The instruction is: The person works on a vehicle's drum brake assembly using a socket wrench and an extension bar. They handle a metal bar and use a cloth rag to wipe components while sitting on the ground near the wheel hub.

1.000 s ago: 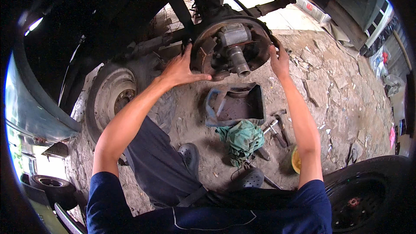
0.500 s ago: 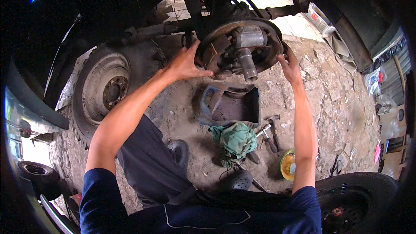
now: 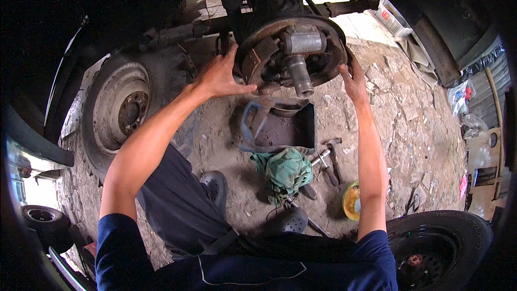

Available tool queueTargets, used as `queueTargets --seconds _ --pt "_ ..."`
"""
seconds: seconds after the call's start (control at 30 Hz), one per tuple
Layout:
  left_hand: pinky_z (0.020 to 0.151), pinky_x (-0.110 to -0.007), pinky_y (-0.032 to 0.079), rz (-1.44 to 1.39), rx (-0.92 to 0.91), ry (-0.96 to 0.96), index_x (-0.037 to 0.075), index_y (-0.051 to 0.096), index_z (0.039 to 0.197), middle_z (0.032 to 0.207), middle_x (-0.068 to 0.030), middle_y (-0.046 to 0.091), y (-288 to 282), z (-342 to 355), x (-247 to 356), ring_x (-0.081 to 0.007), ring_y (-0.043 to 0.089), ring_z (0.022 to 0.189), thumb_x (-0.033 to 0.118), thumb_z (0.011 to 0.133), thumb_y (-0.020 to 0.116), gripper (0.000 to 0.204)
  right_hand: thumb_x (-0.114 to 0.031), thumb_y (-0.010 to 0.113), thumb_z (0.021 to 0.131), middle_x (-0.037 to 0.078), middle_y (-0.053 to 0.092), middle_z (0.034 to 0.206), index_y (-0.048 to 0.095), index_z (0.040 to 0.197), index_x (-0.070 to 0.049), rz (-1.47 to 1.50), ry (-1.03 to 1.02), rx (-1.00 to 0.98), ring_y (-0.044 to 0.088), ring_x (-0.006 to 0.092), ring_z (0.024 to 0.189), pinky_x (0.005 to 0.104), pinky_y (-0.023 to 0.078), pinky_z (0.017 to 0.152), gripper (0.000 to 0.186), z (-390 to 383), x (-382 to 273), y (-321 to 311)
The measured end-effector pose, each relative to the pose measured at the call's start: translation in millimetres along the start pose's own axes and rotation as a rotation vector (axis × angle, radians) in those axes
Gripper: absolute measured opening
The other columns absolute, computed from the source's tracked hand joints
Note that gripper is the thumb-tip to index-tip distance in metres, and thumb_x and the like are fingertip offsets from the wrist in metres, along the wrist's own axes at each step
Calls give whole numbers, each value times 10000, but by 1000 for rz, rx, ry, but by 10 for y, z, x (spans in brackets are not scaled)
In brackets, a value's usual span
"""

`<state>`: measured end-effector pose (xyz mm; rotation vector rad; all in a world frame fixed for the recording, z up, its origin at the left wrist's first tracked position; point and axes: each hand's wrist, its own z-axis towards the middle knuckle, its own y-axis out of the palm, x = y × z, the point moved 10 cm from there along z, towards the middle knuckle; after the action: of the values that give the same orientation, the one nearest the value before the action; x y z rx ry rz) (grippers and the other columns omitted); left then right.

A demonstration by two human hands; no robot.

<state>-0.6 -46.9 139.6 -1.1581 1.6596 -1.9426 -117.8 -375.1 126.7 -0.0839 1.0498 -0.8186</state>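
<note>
In front of me hangs a drum brake assembly [image 3: 293,54], with curved brake shoes [image 3: 260,58] inside a round backing plate and a bare metal spindle [image 3: 300,78] pointing toward me. At its left side, my left hand [image 3: 218,77] grips the edge, its thumb stretched along the bottom of the left shoe and its fingers up the side. My right hand [image 3: 354,81] holds the right rim, thumb in front and the other fingers partly hidden behind the plate. Below the assembly lies an open, cut-down container [image 3: 245,124] with dark dirt in it.
A green rag [image 3: 288,172], a hammer [image 3: 335,159] and other tools lie on the rough stone floor. Nearby is a yellow bowl [image 3: 351,202]. One wheel [image 3: 121,108] leans at the left; a tire [image 3: 447,231] is at lower right. Dark vehicle bodywork overhangs the top.
The whole view has shifted slightly, so things appear a little further left and higher. Both hands keep the same hold on the brake assembly.
</note>
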Motion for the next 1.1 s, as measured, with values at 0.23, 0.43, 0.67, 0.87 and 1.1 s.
queueTargets --seconds 0.23,0.43,0.67,0.87,1.1 --pt "1032 -405 359 6 -35 13 -98 56 1406 1318 -365 364 34 -76 12 -442 434 1204 715 515 722 1378 -430 664 820 145 540 1243 407 1338 -19 54 33 -71 540 212 1089 341 464 866 710 -19 -12 94" --pt "969 -403 425 21 -23 -32 -94 77 1407 1249 -376 432 18 -34 -8 -464 507 1109 701 499 738 1376 -366 679 827 119 577 1181 433 1319 -27 102 91 -84 570 175 995 314 469 816 647 2 155 38" --pt "1037 -422 351 -24 15 3 -73 144 1409 1353 -317 363 -12 14 -62 -460 416 1208 660 574 726 1254 -315 679 833 97 618 1097 485 1275 -24 124 94 -47 583 160 895 307 470 782 564 39 212 40" --pt "1014 -426 365 3 80 73 -89 154 1399 1299 -326 399 -47 10 -41 -454 445 1172 630 591 731 1226 -297 667 845 108 590 1143 458 1293 -7 193 90 -51 573 167 931 294 462 801 573 28 244 74" --pt "978 -435 398 22 9 57 -96 146 1397 1209 -365 448 -62 -25 72 -476 482 1113 639 559 742 1264 -352 688 822 102 584 1141 458 1291 1 178 79 -57 564 164 927 295 459 784 630 9 250 42"
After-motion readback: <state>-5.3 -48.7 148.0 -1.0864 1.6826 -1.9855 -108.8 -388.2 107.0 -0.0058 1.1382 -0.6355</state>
